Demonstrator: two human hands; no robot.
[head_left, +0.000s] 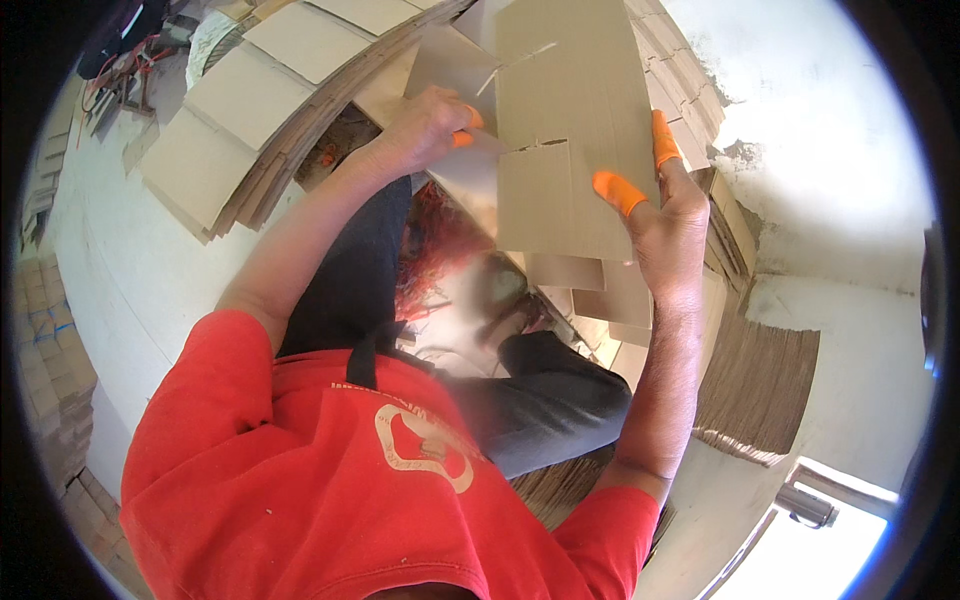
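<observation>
A folded brown cardboard piece (575,90) with slots cut in it is held up in front of me. My right hand (668,220) grips its right edge, with orange covers on the thumb and a finger. My left hand (437,125), also with orange finger covers, is closed beside the left edge, near a torn-looking slot. A thin greyish shape runs from its fingertips toward that slot; whether it is a flap or a separate thing I cannot tell. More cardboard panels (620,300) lie under and behind the held piece.
Stacks of flat cardboard (280,75) spread at the far left, and another stack (757,385) stands at the right by a pale wall (840,180). Red stringy material (435,240) lies between my legs. A metal-latched object (808,508) is at the lower right.
</observation>
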